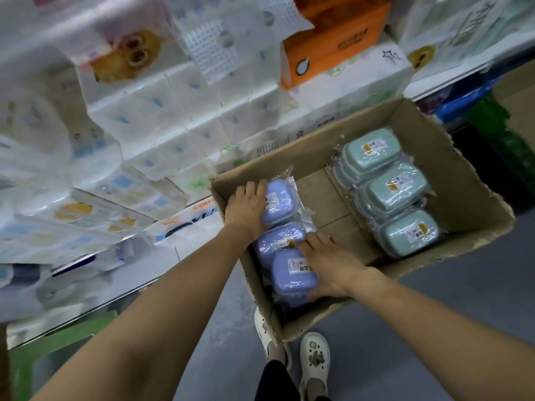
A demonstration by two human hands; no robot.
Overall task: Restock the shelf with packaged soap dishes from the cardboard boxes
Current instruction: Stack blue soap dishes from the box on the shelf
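Meanwhile both hands spread flat on purple soap dishes [279,204]: left hand [246,208], right hand [330,263]; green soap dishes [393,186] near, tissue packs [173,111] behind.

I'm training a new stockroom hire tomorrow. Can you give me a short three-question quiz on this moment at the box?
1. True or false: the green soap dishes lie on the same side of the cardboard box as the purple ones.
2. Which hand rests on the farthest purple soap dish? A) left hand B) right hand C) neither
3. Fill in: every soap dish is wrapped in clear ____.

Key: 1 false, the green ones lie along the right side and the purple ones along the left; 2 A; 3 plastic.
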